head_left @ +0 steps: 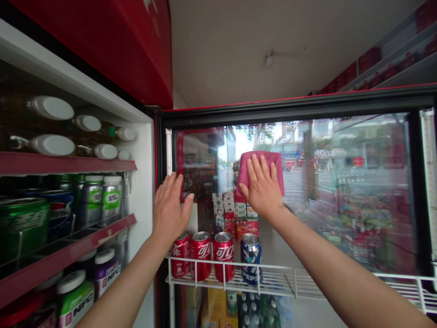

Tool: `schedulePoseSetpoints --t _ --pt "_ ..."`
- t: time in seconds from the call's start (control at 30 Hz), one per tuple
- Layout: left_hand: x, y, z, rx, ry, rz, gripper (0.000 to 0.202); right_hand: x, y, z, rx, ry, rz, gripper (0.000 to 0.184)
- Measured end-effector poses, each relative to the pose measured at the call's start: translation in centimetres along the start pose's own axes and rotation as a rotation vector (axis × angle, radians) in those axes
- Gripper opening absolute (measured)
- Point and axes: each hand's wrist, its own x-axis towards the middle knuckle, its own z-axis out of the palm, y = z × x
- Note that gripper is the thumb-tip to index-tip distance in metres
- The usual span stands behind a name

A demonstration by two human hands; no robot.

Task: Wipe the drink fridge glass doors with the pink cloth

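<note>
An open fridge door with a glass pane (341, 182) stands in front of me. My right hand (262, 187) lies flat, fingers spread, pressing a pink cloth (273, 164) against the inside of the glass. My left hand (170, 209) rests open and flat on the glass near the door's hinge edge, holding nothing. Below both hands a white wire rack (290, 280) on the door carries three red cola cans (201, 255) and one blue Pepsi can (251, 257).
To the left, the fridge's red-edged shelves (68, 164) hold lying bottles with white caps, green and silver cans and NFC juice bottles (75, 298). More bottles stand in the door below the rack. Street and shop goods show through the glass.
</note>
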Motion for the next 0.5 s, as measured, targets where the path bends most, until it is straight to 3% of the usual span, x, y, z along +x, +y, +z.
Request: schedulePoseSetpoints --t 0.13,0.4,0.5 --pt "-0.5 -1.7 -1.3 0.010 0.000 -0.023 0.069 0.1 -3.0 0.7 0.033 0.003 0.027 0.081" --pt "-0.7 -2.8 -3.0 0.001 0.006 -0.029 0.069 5.9 -16.8 4.4 0.171 -0.139 -0.278 0.079" --pt "-0.5 -2.9 -3.2 0.014 0.003 -0.037 0.068 8.1 -19.7 5.5 0.169 -0.131 -0.299 0.079"
